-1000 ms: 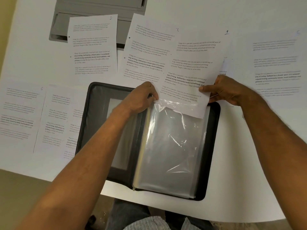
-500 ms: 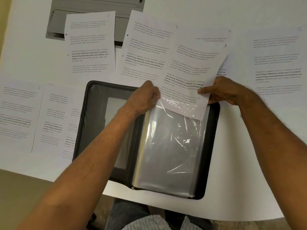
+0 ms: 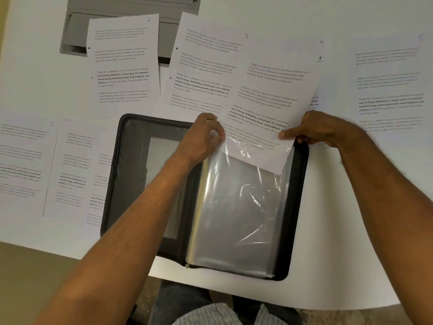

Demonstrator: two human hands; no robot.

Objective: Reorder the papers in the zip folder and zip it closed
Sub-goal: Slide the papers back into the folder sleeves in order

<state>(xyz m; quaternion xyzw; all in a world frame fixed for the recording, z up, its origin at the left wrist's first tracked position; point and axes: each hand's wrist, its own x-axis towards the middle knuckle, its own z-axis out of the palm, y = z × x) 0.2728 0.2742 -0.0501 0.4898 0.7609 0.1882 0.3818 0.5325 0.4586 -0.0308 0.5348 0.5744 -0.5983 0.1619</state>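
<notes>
the right hand (image 3: pixel 321 129) pinches the right edge of a printed sheet (image 3: pixel 276 99), thumb flat across the text and fingers curled behind. the left hand (image 3: pixel 203 137) pinches the top lip of a clear sleeve (image 3: pixel 239 207) beside the sheet's left edge, fingers curled round the thin plastic. the sheet is smooth white paper, tilted clockwise, marked "1" by hand at its top right corner; its bottom corner sits inside the mouth of the sleeve, showing dimly through the film. the sleeve is glossy, wrinkled and rectangular, one of a stack bound at the spine.

the folder (image 3: pixel 131 165) lies open and flat at the near edge of the tabletop (image 3: pixel 351 254), a dark rectangle with rounded corners and a zip track round its rim. its left half is matt grey lining with a paler rectangular pocket; the sleeves cover its right half.

other sheets lie flat on the white tabletop: one marked "2" (image 3: pixel 124 64) towards the far edge, one marked "3" (image 3: pixel 206 66) beside it and partly under the held sheet, one marked "4" (image 3: pixel 321 42) mostly hidden behind it, one marked "5" (image 3: pixel 389 83) towards the right edge, and overlapping pages (image 3: pixel 70 170) along the left edge, one marked "6". a grey tray (image 3: pixel 131 5) sits at the far edge, partly under sheet "2".
</notes>
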